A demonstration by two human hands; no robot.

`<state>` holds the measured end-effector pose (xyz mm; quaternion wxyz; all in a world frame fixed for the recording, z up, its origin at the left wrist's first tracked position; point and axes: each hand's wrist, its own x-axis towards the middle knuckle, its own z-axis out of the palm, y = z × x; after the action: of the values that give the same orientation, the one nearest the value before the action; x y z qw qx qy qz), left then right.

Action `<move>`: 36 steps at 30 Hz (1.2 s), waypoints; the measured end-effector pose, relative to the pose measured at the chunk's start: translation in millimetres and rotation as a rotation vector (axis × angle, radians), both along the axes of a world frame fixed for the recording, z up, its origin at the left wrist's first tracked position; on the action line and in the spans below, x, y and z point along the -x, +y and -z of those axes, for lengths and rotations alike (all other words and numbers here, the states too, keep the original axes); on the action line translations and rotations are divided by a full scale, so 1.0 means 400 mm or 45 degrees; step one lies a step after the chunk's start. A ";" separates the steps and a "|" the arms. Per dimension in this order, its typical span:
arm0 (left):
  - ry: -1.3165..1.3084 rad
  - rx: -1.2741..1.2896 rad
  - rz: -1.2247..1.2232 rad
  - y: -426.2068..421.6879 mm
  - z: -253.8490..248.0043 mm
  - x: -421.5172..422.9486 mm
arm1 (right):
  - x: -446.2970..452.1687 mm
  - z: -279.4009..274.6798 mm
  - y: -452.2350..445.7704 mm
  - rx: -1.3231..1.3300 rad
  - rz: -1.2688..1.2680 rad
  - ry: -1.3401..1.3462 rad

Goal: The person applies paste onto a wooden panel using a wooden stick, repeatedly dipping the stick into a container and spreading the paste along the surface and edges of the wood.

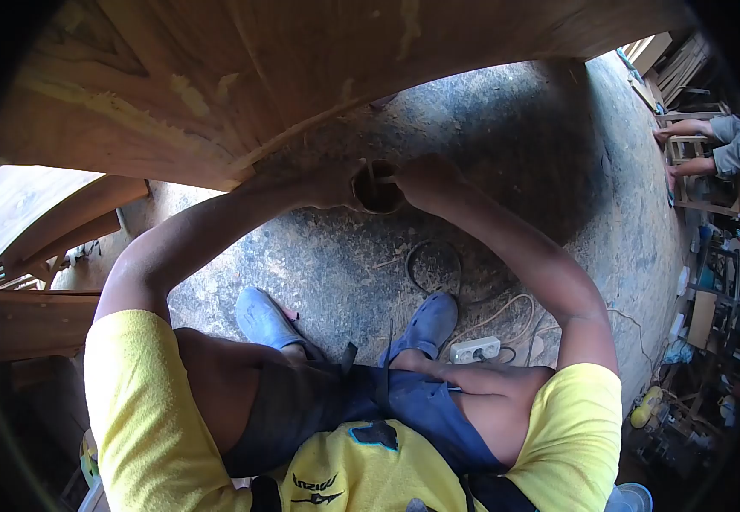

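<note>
My left hand (333, 187) is closed around the side of a small round pot (378, 207), held out in front of me below the edge of a wooden panel. The inside of the pot looks brown, but its contents are too dark to make out. At the pot's right rim is my right hand (428, 183), its fingers closed on a thin, pale stick (383, 180) that reaches over the opening. Whether the stick touches what is inside, I cannot tell.
A large wooden panel (216, 94) with pale smears hangs over the top. On the worn floor lie a power strip (475, 350) and loose cables (506, 309) near my feet. Curved boards (71, 222) stand at left. A seated person's legs (694, 149) show at far right.
</note>
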<state>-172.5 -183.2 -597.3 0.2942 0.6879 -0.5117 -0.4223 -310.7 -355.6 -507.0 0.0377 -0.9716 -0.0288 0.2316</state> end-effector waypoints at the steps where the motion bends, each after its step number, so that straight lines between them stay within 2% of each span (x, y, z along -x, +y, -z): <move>1: 0.035 0.038 0.018 -0.002 -0.005 -0.002 | -0.003 0.011 0.009 -0.026 0.079 0.009; 2: 0.032 0.038 0.020 -0.003 -0.010 -0.003 | -0.006 0.022 0.016 -0.026 0.081 0.006; 4: -0.049 -0.032 0.043 0.000 -0.046 0.000 | -0.009 0.011 0.045 0.091 -0.121 0.135; 5: -0.044 -0.034 0.050 -0.002 -0.060 -0.003 | -0.015 -0.005 0.031 0.088 -0.115 0.140; 7: 0.085 -0.266 -0.023 -0.003 -0.063 -0.001 | -0.025 -0.048 -0.003 -0.030 -0.052 0.055; 10: 0.075 -0.116 -0.050 -0.001 -0.036 -0.001 | -0.034 -0.037 0.003 0.040 -0.061 0.102; 14: 0.115 -0.082 -0.020 -0.005 -0.042 -0.003 | -0.025 -0.013 0.032 0.021 -0.103 0.124; 16: 0.085 -0.314 0.033 -0.013 -0.076 -0.001 | -0.020 -0.043 -0.009 -0.130 0.072 0.160; 17: 0.080 -0.313 0.042 -0.014 -0.066 -0.001 | -0.011 -0.042 -0.039 -0.130 0.082 0.156; 19: 0.106 -0.015 0.038 -0.006 -0.029 -0.002 | 0.017 -0.035 -0.103 -0.319 0.176 0.069; 22: 0.088 -0.125 0.008 -0.004 -0.063 0.004 | 0.068 -0.025 -0.159 -0.393 0.274 -0.065; 26: 0.112 -0.227 0.086 -0.006 -0.028 -0.018 | 0.104 0.000 -0.232 -0.481 0.246 -0.235; 29: 0.012 -0.356 0.138 0.004 -0.059 -0.014 | 0.117 -0.034 -0.258 -0.594 0.331 -0.159; 31: 0.004 -0.246 0.139 0.008 -0.076 -0.015 | 0.124 -0.045 -0.282 -0.777 0.593 0.106; 32: -0.015 -0.248 0.162 0.010 -0.087 -0.021 | 0.129 -0.050 -0.297 -0.783 0.612 0.083; 34: -0.076 -0.357 0.153 0.034 -0.103 -0.035 | 0.156 -0.042 -0.328 -1.059 0.699 0.197; 36: -0.072 -0.396 0.084 0.095 -0.064 -0.080 | 0.192 -0.049 -0.357 -1.136 0.810 0.165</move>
<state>-140.6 -145.2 -571.8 0.1556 0.7196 -0.4704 -0.4864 -387.6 -498.4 -487.2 0.5157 -0.8060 0.1732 0.2333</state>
